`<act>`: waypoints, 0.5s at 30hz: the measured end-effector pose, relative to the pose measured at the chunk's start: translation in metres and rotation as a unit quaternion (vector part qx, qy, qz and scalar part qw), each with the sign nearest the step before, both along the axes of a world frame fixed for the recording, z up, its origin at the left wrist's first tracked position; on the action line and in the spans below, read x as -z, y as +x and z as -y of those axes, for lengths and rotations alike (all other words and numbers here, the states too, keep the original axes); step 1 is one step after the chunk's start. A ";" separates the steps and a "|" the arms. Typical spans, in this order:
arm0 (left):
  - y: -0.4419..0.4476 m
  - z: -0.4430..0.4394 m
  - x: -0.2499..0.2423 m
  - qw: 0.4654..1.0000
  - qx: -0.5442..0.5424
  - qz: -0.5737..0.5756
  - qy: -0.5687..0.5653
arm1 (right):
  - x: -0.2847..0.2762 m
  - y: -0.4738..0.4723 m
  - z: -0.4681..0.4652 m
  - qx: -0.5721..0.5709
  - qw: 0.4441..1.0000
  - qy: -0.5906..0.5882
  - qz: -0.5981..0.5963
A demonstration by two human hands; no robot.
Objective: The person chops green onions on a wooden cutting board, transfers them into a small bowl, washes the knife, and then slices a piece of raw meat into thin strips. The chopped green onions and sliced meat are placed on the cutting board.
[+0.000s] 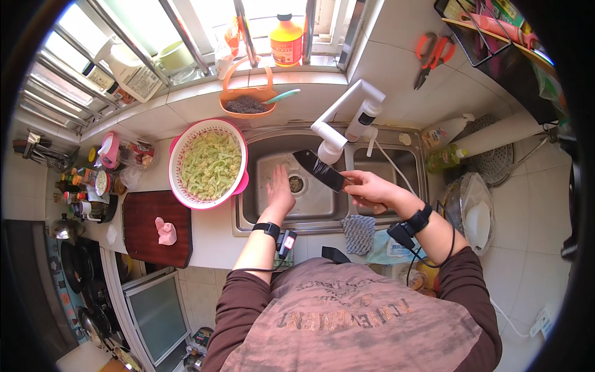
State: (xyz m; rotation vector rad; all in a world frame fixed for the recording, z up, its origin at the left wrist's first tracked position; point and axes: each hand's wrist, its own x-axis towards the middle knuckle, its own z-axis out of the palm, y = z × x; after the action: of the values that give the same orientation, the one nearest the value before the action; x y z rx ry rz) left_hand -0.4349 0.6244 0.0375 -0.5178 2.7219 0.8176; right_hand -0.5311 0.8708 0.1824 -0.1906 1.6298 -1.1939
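Note:
My right hand (369,189) grips the wooden handle of a kitchen cleaver (320,172), its dark blade held over the stainless steel sink (320,219). Water streams onto the blade from the white faucet head (330,151). Over the left part of the large basin is my left hand (280,189), holding nothing, fingers extended. The drain (295,184) shows between that hand and the blade. Left of the sink, a pink-and-white colander (175,183) is full of cut cauliflower (211,162). A piece of raw meat (166,231) lies on the dark red cutting board (139,209).
An orange basket (248,111) hangs above the basin. A grey cloth (358,234) drapes over the sink's front edge. Dish soap (444,157) stands at the right, and red-handled scissors (432,56) hang on the wall. Seasoning bottles (79,183) crowd the left counter.

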 end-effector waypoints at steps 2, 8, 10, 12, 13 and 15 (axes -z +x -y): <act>0.002 -0.004 -0.007 0.999 0.008 -0.045 0.010 | 0.003 0.003 0.009 -0.059 0.987 0.056 -0.137; 0.009 -0.033 -0.035 0.971 0.064 -0.165 -0.162 | 0.016 0.011 0.020 -0.143 0.854 0.130 -0.483; 0.006 -0.045 -0.040 0.965 0.130 -0.177 -0.141 | 0.020 0.009 0.022 -0.182 0.835 0.132 -0.503; 0.002 -0.059 -0.040 0.956 0.175 -0.208 -0.109 | 0.023 0.009 0.023 -0.213 0.807 0.125 -0.536; 0.000 -0.063 -0.038 0.955 0.191 -0.214 -0.081 | 0.023 0.009 0.023 -0.228 0.787 0.117 -0.561; -0.002 -0.061 -0.031 0.948 0.179 -0.251 -0.086 | 0.021 0.007 0.019 -0.244 0.748 0.085 -0.611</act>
State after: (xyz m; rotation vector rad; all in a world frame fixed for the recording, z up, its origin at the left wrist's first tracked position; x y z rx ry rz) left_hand -0.4374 0.6858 0.0685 0.1917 3.2239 0.6870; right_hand -0.5245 0.8518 0.1611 -1.4310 2.5210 -0.4072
